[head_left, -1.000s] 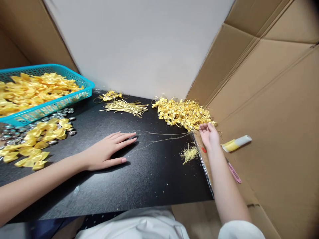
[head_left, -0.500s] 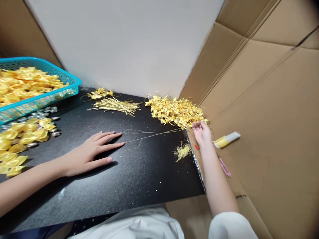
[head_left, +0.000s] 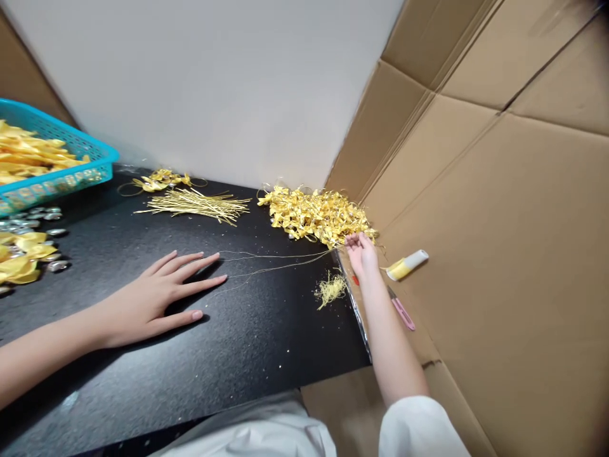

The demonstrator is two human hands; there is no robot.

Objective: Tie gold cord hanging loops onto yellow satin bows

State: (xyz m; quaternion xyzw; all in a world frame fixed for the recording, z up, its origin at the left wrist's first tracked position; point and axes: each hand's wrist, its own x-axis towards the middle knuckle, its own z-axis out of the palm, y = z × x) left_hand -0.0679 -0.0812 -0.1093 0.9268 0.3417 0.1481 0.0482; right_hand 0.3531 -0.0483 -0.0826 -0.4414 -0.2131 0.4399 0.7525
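Note:
My left hand (head_left: 164,292) lies flat on the black table (head_left: 228,355), fingers spread and stretched out, its fingertips at the end of thin gold cords (head_left: 271,261). The cords run right to my right hand (head_left: 361,254), which pinches them at the table's right edge, beside a heap of small gold ribbon bows (head_left: 316,216). A small tuft of gold thread scraps (head_left: 330,289) lies just below the cords.
A bundle of cut gold cords (head_left: 195,204) and a few bows (head_left: 157,181) lie at the back. A teal basket (head_left: 57,181) of yellow ribbon pieces stands far left, with loose yellow pieces (head_left: 21,254) and silver beads (head_left: 33,216). Cardboard (head_left: 476,222) walls the right side, holding a lighter (head_left: 406,264) and pink scissors (head_left: 403,313).
The view has swung to the right, so everything sits further left in frame. Both hands keep their pose; the cords between them have drawn straighter.

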